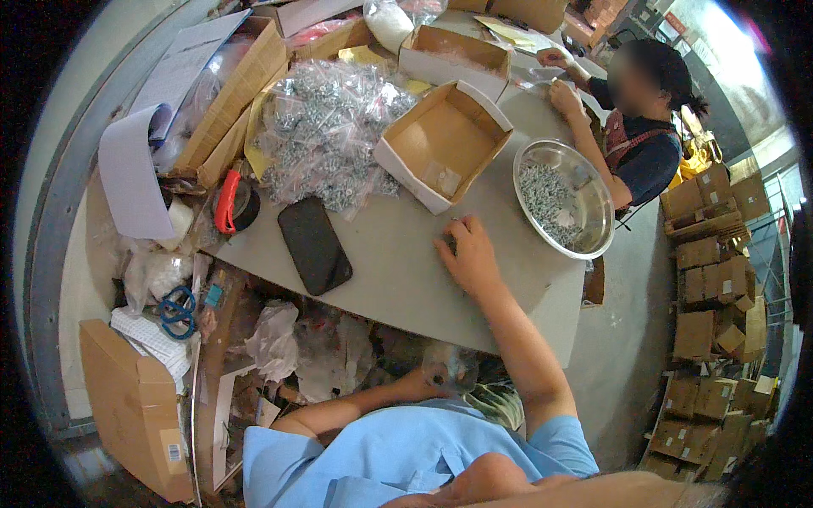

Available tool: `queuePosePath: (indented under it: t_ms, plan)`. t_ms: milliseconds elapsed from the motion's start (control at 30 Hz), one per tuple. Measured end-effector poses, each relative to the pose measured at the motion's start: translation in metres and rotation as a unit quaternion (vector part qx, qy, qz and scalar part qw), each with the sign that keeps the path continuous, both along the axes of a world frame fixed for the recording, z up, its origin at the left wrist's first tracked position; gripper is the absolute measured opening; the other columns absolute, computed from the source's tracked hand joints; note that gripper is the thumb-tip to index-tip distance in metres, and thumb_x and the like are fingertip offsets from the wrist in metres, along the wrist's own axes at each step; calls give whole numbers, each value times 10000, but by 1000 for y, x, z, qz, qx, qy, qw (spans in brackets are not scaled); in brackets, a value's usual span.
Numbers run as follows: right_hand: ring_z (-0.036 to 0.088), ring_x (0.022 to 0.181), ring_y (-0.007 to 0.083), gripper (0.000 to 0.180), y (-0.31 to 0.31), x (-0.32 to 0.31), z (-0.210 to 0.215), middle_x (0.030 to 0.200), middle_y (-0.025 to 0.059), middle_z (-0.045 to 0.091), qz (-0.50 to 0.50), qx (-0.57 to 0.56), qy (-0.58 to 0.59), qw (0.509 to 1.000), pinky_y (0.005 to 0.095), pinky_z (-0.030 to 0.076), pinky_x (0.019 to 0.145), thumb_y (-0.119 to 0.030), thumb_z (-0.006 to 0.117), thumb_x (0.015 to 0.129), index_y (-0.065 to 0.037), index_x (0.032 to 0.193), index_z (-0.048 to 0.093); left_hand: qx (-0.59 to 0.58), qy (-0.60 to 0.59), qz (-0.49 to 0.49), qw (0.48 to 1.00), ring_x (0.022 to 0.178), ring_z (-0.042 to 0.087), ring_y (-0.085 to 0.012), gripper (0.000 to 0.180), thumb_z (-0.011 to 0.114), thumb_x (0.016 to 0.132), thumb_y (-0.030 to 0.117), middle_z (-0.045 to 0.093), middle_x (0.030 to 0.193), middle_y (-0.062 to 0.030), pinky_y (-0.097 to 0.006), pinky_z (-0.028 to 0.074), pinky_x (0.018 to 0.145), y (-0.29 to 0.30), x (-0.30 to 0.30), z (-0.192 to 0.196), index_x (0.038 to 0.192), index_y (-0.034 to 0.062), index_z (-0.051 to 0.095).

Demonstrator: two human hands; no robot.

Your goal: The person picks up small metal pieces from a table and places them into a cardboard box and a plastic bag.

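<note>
My right hand (467, 254) rests palm down on the grey table (398, 271), fingers curled over something small that I cannot make out. A metal bowl (593, 222) of small screws stands just to its right. Below the table edge, my left hand (432, 378) holds a small clear plastic bag (453, 366) near my lap. An open empty cardboard box (440, 144) sits beyond my right hand. A black phone (314, 245) lies to the left on the table.
A heap of small bagged screws (326, 127) lies at the table's far left. A red tape dispenser (233, 203), blue scissors (176, 309) and cardboard boxes crowd the left side. Another person (639, 127) sits across at the right. Stacked cartons (711, 296) fill the floor right.
</note>
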State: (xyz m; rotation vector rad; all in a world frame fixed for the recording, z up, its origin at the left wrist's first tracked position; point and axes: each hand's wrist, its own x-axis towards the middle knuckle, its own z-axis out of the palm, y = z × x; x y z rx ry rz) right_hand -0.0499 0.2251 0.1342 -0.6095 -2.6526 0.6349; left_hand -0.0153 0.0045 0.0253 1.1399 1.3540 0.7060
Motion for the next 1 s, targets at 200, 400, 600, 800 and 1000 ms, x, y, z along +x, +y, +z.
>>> queuePosePath:
  t_ms: [200,400,600,800,1000]
  plan:
    - [576,779,323,106,-42,51,15,850,136,591,83,-11,-125,989,395,471,699,-139,607,780,-63,853,612,82,-130,117,981,1016,517,-202,469,768,694,249,571,1074,-86,-338,413,888,0,7,-1,1071,61,562]
    - [611,736,222,175,9,86,59,837,119,640,22,-203,-134,970,329,481,655,-173,642,785,-47,906,636,26,-131,90,987,1020,516,-198,496,771,696,236,571,1102,-89,-333,405,897,-3,-3,15,1102,50,558]
    - [534,1058,359,506,187,96,16,1188,252,485,-153,111,-107,976,416,460,860,-296,679,709,-159,1170,522,94,-68,56,992,867,545,-194,299,754,725,261,594,894,-88,-329,439,775,3,6,8,853,41,596]
    - [481,1077,422,560,160,44,31,1163,234,469,-193,-8,-250,949,474,404,906,-235,699,679,-209,1182,454,51,-56,52,996,905,541,-213,349,741,734,349,592,908,-98,-347,436,786,-6,9,-35,793,55,563]
    - [571,761,235,262,227,86,-19,826,93,566,-196,-65,-61,976,380,495,632,-147,656,714,-76,939,542,17,-42,35,998,964,517,-222,390,723,746,379,558,996,-115,-328,410,863,0,10,-12,881,49,566]
